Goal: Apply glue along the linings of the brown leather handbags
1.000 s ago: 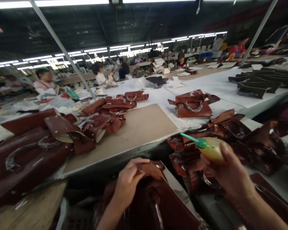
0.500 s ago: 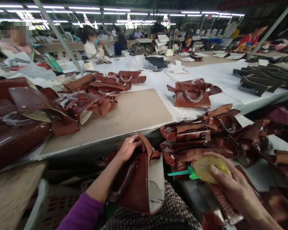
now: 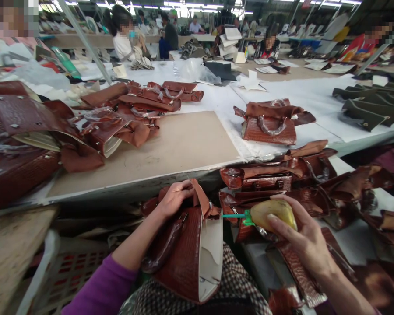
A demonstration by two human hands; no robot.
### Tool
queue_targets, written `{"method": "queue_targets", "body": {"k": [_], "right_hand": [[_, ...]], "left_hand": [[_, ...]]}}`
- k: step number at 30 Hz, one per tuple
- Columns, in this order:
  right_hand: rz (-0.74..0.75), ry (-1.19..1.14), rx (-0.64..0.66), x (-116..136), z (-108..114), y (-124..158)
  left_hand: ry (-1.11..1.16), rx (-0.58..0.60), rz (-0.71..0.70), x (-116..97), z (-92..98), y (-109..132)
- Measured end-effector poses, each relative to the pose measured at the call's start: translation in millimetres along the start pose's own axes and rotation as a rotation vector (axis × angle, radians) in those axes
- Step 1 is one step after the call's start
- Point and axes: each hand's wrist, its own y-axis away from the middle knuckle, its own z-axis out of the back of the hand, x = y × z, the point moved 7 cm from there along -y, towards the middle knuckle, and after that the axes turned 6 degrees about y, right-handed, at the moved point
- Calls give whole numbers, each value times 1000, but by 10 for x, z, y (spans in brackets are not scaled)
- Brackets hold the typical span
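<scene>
A brown crocodile-pattern leather bag (image 3: 187, 253) rests on my lap, its pale lining showing at the right side. My left hand (image 3: 175, 199) is closed on the bag's top flap. My right hand (image 3: 302, 236) grips a yellow squeeze bottle (image 3: 274, 214) with a green nozzle. The nozzle points left, its tip close to the bag's upper right edge.
A brown board (image 3: 170, 153) lies on the white table ahead. Piles of brown bags sit to the left (image 3: 36, 135), behind the board (image 3: 141, 113), to the right (image 3: 271, 124) and beside my right hand (image 3: 302, 179). Dark pieces (image 3: 371, 107) lie far right. Other people work at tables behind.
My view has tilted downward. My right hand has brought the bottle down and to the left, nozzle toward the bag. My left hand has stayed on the flap.
</scene>
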Motion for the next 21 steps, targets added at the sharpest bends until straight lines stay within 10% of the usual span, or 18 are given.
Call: {"method": "queue_targets", "body": {"k": [21], "right_hand": [[49,79,238,140,-59,-129]], "left_hand": [[-16,124,-30,64,-148,-28]]}}
